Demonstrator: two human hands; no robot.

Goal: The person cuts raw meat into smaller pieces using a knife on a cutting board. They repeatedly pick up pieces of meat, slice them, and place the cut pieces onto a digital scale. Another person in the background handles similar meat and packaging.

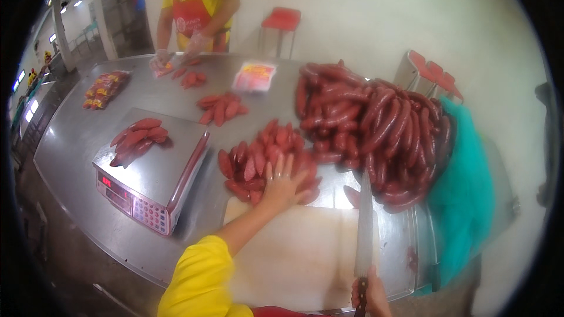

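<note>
My left hand (283, 185) lies spread, fingers apart, on a heap of cut sausages (252, 161) just beyond the cutting board. In my right hand (371, 296) is the dark handle of a long knife (365, 229), its blade pointing away from me along the right side of the white cutting board (282, 258). A large pile of uncut linked sausages (390, 123) rises beyond the blade. One cut piece (352, 196) rests beside the blade, partly hidden by it.
At left stands a digital scale (147, 164) bearing several sausages. Sausage packs (106, 89), a printed packet (254, 76) and small sausage groups (222, 108) lie on the steel table (70, 135). Across it, a co-worker's gloved hands (176, 56) handle a packet. Green netting (467, 194) hangs at right.
</note>
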